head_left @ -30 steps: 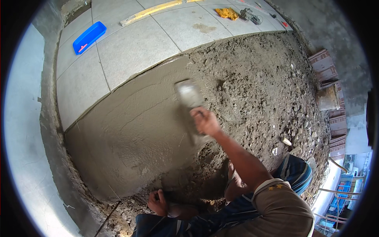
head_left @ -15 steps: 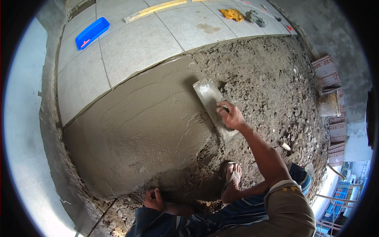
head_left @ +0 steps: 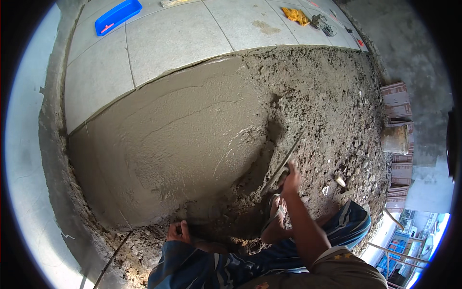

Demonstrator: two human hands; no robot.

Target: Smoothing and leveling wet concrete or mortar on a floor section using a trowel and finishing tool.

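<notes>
My right hand (head_left: 291, 182) grips a flat plastering float (head_left: 285, 161) by its back. The float is tipped up, so its thin edge faces me, above the rough mortar beside my foot (head_left: 277, 212). To its left spreads a smooth layer of wet mortar (head_left: 183, 130), with a ragged edge toward the float. My left hand (head_left: 179, 232) is by my left knee, near the mortar's lower edge. Its fingers are loosely bent and apart, and I see nothing in them.
Laid floor tiles (head_left: 173, 38) border the mortar at the far side. On them are a blue tray (head_left: 118, 17), a yellow cloth (head_left: 295, 16) and a grey tangled item (head_left: 321, 23). A bucket (head_left: 395, 139) and boxes (head_left: 395, 98) line the right wall. A thin rod (head_left: 113, 260) lies lower left.
My right hand has drawn the float toward me, off the smooth mortar's edge, and turned it from flat to edge-on. The view has shifted slightly. My left hand stays near the knee.
</notes>
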